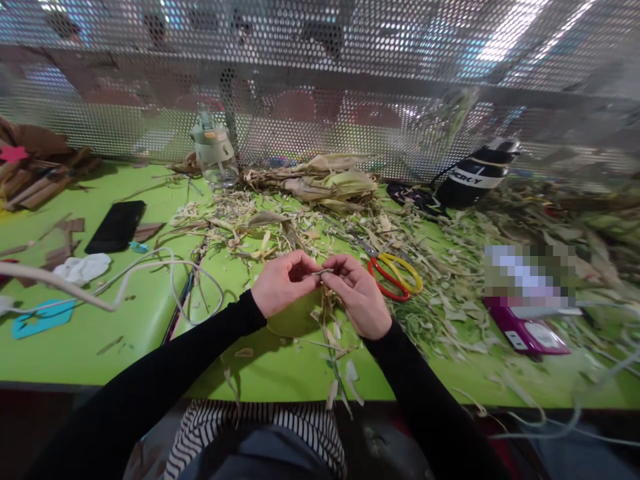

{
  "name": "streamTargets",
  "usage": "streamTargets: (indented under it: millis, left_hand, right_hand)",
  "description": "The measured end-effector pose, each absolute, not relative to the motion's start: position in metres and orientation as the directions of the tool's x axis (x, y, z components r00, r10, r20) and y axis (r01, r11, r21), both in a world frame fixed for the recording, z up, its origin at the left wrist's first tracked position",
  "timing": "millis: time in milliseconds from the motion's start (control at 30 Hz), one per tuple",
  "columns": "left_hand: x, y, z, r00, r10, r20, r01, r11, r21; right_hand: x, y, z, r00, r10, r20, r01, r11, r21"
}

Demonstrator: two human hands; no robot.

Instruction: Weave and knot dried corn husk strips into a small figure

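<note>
My left hand [283,283] and my right hand [360,297] meet above the green table, thumbs and fingertips pinched together. Between them is a thin twisted strip of corn husk [325,272], with loose husk strips dangling below it toward the table edge. Fingers hide part of the strip. Just right of my right hand lie scissors [411,272] with one red and one yellow handle. Dried corn husks [320,183] are bunched beyond my hands, and shredded husk bits [235,213] lie scattered all around.
A clear bottle [215,153] and a black bottle [475,175] stand by the perforated metal screen [310,120]. At left are a phone [117,225], a pale cable [120,297] and a blue tag [44,319]. A purple device [530,333] lies at right.
</note>
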State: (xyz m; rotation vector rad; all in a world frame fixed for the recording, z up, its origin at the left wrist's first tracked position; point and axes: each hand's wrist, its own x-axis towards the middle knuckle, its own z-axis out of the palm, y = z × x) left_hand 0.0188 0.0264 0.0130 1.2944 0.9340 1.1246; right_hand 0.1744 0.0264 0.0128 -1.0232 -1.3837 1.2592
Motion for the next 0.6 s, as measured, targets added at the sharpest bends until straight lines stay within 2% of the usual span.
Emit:
streamTargets:
  millis: [200,300,400,533,600]
  left_hand:
    - [0.0203,0.0238,0.0107,0.152,0.962,0.228,0.055,-0.238,0.97]
    - [0.0221,0.0225,0.0087,0.138,0.956,0.259,0.088,-0.272,0.958]
    - [0.024,0.0226,0.0069,0.126,0.975,0.18,0.068,-0.19,0.979]
    - [0.026,0.0238,0.0068,0.101,0.995,0.002,-0.069,0.005,0.998]
    - [0.0262,0.0239,0.0074,0.082,0.997,0.004,-0.08,0.002,0.997]
  right_hand:
    - [0.1707,0.024,0.0148,-0.166,0.986,0.007,-0.103,-0.01,-0.995]
    - [0.1686,0.0234,0.0154,-0.14,0.99,-0.024,-0.136,-0.043,-0.99]
    - [0.1674,0.0235,0.0142,-0.125,0.992,-0.029,-0.139,-0.047,-0.989]
    - [0.1663,0.0236,0.0116,-0.114,0.993,-0.017,-0.138,-0.032,-0.99]
    - [0.1655,0.0234,0.0112,-0.112,0.994,-0.02,-0.144,-0.036,-0.989]
